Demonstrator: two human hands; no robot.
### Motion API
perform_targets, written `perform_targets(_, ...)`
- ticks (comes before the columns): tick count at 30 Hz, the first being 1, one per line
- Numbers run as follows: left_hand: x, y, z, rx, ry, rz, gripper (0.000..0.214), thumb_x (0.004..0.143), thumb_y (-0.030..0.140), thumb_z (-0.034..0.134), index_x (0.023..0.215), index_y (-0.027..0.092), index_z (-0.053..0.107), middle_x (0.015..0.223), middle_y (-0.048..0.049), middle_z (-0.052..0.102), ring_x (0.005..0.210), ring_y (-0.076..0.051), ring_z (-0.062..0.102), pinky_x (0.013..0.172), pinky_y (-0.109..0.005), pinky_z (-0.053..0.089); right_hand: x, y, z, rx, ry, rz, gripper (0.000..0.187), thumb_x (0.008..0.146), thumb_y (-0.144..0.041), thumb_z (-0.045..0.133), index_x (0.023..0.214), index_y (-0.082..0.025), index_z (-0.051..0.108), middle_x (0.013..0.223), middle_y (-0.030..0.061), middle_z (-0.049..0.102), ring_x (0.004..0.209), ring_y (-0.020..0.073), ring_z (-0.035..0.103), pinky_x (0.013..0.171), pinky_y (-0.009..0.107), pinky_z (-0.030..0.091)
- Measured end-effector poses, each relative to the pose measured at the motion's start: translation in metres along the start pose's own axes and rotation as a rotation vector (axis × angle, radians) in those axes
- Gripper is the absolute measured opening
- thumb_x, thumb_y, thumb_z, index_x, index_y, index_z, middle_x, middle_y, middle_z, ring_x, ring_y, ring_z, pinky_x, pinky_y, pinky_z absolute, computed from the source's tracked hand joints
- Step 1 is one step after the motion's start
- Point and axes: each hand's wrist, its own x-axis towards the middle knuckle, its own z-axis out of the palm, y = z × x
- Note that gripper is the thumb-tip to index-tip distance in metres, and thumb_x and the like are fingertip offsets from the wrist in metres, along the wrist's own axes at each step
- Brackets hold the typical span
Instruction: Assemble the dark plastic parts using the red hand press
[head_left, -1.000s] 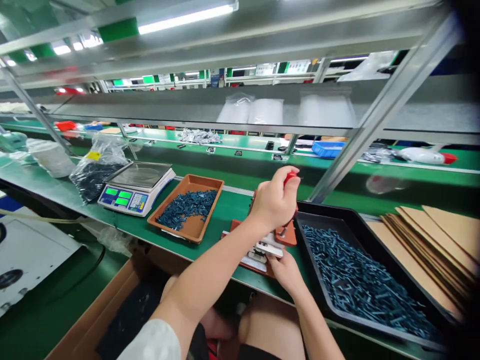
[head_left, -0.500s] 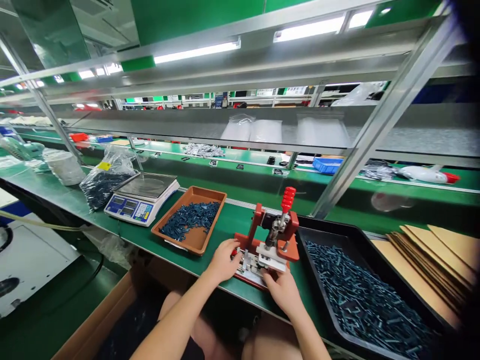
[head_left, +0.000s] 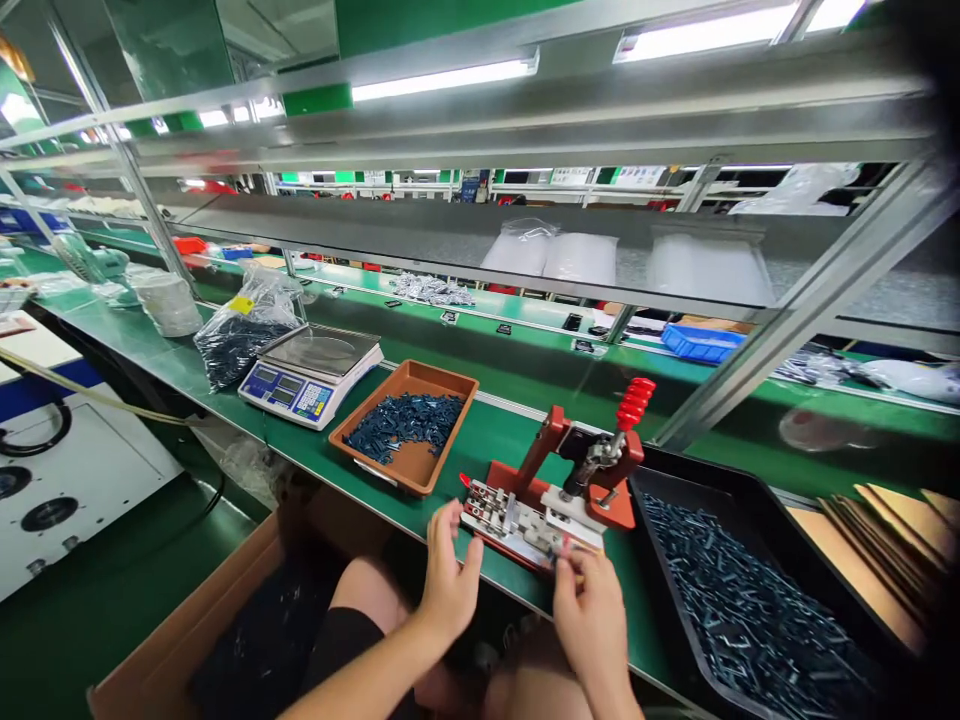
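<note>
Left hand (head_left: 450,575) held open, fingers spread, just beside the red hand press (head_left: 559,435); right hand (head_left: 591,612) curled at its near edge, grip hidden. Danger then: pinched fingers, from the red-knobbed lever (head_left: 634,403) dropped too soon. Press set on the green worktop (head_left: 487,430); to its left, a brown tray (head_left: 450,372) of dark blue plastic pieces (head_left: 405,425); to its right, a black tray (head_left: 705,480) heaped with more.

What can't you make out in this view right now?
In the head view:
- Whether the right hand holds anything: its fingers hide what lies at the front of the red press.
- The weighing scale's readout: too small to read.
- The far right end of the black tray: cut off by the dark frame edge.
</note>
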Motion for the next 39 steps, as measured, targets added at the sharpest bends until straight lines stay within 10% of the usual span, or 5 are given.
perform_targets(8, -0.068, -0.042, -0.086, -0.045, -0.149, -0.443, 0.063, 0.075, 0.079, 0.055, 0.096, 0.022, 0.072, 0.097, -0.0089, 0.074, 0.086, -0.027, 0.071, 0.079, -0.041, 0.058, -0.086, -0.07, 0.014, 0.281, -0.596, -0.067, 0.028, 0.089, -0.026, 0.053, 0.11, -0.033, 0.071, 0.11, 0.0089, 0.068, 0.101, 0.0271, 0.068, 0.083, 0.04, 0.061)
perform_targets(16, 0.007, -0.072, -0.267, 0.741, -0.014, -0.154, 0.034, 0.074, 0.053, 0.059, 0.093, 0.026, 0.068, 0.094, -0.0085, 0.076, 0.099, -0.037, 0.072, 0.096, -0.054, 0.053, 0.044, 0.028, -0.123, -0.209, 0.0, 0.013, 0.025, 0.089, -0.032, 0.052, 0.104, -0.022, 0.07, 0.1, 0.0117, 0.071, 0.089, 0.0259, 0.068, 0.084, 0.04, 0.055)
perform_targets(24, 0.132, 0.042, -0.169, 0.9, -0.141, 0.482, 0.032, 0.089, 0.042, 0.049, 0.102, 0.019, 0.068, 0.114, -0.0127, 0.071, 0.111, -0.03, 0.063, 0.107, -0.046, 0.044, 0.085, 0.092, -0.134, -0.57, -0.509, 0.357, 0.016, 0.08, -0.018, 0.067, 0.095, -0.015, 0.073, 0.092, 0.0119, 0.074, 0.083, 0.0236, 0.068, 0.075, 0.032, 0.048)
perform_targets(30, 0.224, 0.043, -0.115, 1.197, -0.48, 0.161, 0.028, 0.075, 0.036, 0.067, 0.091, 0.015, 0.072, 0.095, -0.0107, 0.076, 0.094, -0.03, 0.069, 0.09, -0.041, 0.051, 0.077, 0.077, -0.138, -0.483, -0.411, 0.351, 0.016, 0.084, -0.011, 0.059, 0.085, -0.018, 0.073, 0.084, 0.0056, 0.074, 0.078, 0.0175, 0.065, 0.072, 0.026, 0.043)
perform_targets(39, 0.24, 0.023, -0.115, 1.24, -0.543, -0.127, 0.015, 0.072, 0.025, 0.061, 0.084, 0.022, 0.069, 0.09, -0.0029, 0.078, 0.088, -0.02, 0.07, 0.071, -0.022, 0.045, 0.085, 0.083, -0.168, -0.389, -0.391, 0.379, 0.011, 0.085, -0.02, 0.064, 0.083, -0.022, 0.075, 0.089, 0.0045, 0.076, 0.083, 0.0198, 0.067, 0.073, 0.026, 0.044)
